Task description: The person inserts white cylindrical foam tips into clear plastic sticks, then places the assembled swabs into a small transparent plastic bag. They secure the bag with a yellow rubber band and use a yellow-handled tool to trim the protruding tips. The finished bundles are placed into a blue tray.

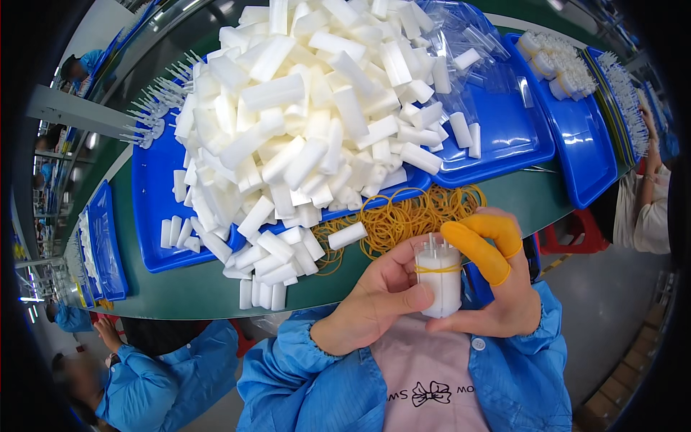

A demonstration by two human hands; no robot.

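The left hand (381,294) grasps a roughly cylindrical, clear-and-white plastic bundle (444,291) at the lower centre-right of the frame, its thumb across the front; the bundle stands nearly upright, ringed above its middle by a thin yellow rubber band (437,270); the right hand (509,306), two fingers sheathed in orange rubber finger cots (479,252), curls around the bundle's right side, its thumb near the lower end, though I cannot tell how firmly it grips.

If the band sits too high or unevenly, it could slip off the top and let the pieces splay; if the left thumb eases, they could slide out below; a cot catching the band might roll it out of place.

Just above the hands lies a tangled heap of yellow rubber bands (432,205); loops there could snag on fingers; the tall mound of white foam-like blocks (302,122) at upper centre spills toward the lower edge of the green table (331,288), so a nudge could topple blocks.
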